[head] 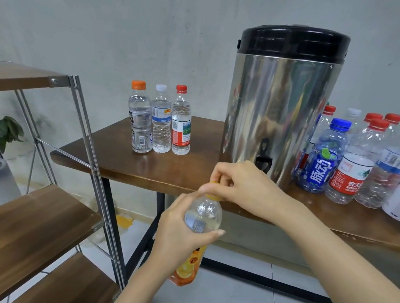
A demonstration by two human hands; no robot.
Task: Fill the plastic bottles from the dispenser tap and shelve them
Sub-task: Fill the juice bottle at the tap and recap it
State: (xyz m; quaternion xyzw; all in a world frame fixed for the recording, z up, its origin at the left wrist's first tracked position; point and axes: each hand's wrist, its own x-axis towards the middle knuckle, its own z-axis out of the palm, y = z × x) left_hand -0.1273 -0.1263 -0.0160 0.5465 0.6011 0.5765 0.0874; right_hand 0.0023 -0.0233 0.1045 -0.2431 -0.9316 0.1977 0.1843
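Steel dispenser (281, 110) w/ black lid stood on wooden table (169, 168). In front of the table edge, L hand (178, 233) gripped a clear, orange-label bottle (203, 213), slightly tilted; R hand (246, 186) pinched its yellow cap (214, 183).

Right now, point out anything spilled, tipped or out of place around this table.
One thing: a yellow-orange patch on the floor, behind the shelf and beside the leg of the table. It looks like a stain or dried spill; I cannot tell which. The three bottles nearby stand upright and capped.
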